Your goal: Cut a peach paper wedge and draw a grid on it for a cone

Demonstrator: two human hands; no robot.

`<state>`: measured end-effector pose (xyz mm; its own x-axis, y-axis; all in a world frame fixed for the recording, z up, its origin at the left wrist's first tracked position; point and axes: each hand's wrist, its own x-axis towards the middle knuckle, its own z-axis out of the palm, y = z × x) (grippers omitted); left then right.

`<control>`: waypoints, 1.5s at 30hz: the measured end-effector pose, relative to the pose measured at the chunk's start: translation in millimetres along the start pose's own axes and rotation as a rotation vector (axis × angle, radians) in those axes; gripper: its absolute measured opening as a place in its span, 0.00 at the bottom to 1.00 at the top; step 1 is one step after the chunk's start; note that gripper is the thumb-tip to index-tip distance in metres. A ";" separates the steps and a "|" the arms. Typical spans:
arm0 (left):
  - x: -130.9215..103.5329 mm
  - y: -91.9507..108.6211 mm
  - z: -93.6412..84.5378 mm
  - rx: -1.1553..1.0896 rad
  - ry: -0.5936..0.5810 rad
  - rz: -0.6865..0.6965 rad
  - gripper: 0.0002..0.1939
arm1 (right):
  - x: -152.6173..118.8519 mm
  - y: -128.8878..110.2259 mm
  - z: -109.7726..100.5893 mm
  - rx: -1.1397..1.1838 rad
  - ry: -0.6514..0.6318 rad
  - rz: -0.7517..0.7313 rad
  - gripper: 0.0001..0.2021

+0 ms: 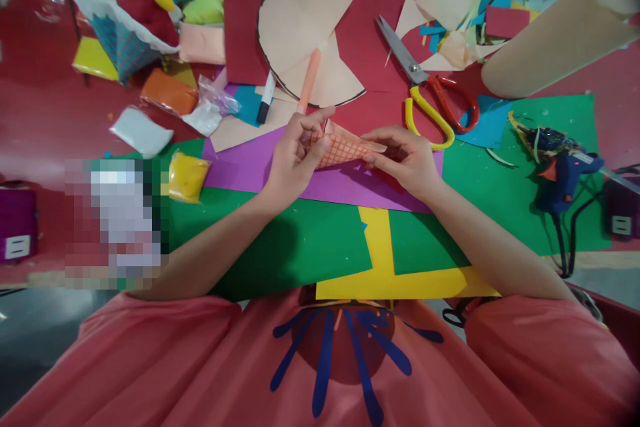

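Between my two hands is a peach paper cone (343,150) with an orange grid drawn on it, its narrow end toward the right. My left hand (303,153) grips the wide end, index finger raised. Thumb and fingers of my right hand (403,157) pinch the narrow end. Below the cone lies a purple sheet (240,167). Just beyond my left hand is an orange marker (310,77), resting on a peach paper cutout (305,20) with a black outline. Scissors (417,77) with red and yellow handles lie beyond my right hand, blades apart.
Blue-patterned cones (123,37) and several clay packets (170,92) sit at the left. A glue gun (565,177) with a cable lies at the right, near a rolled peach sheet (555,33) and paper scraps (455,20). Green sheets (310,233) cover the near side.
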<state>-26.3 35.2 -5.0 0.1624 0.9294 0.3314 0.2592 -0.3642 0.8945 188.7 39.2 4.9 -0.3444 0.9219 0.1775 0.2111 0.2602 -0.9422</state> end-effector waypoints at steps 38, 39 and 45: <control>4.2 -6.3 -3.5 -0.016 0.048 0.010 0.13 | -0.9 -6.1 1.9 0.162 0.045 0.099 0.16; 4.2 -6.1 -3.2 -0.029 0.047 0.010 0.13 | -0.9 -6.0 2.0 0.158 0.055 0.095 0.16; 6.5 -7.6 -5.6 -0.169 0.054 -0.008 0.16 | 2.2 -3.4 1.1 0.144 0.192 0.097 0.16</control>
<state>-32.6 44.3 -7.9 0.1081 0.9356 0.3361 0.0962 -0.3463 0.9332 186.2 40.0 8.2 -0.1458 0.9817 0.1225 0.0971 0.1374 -0.9857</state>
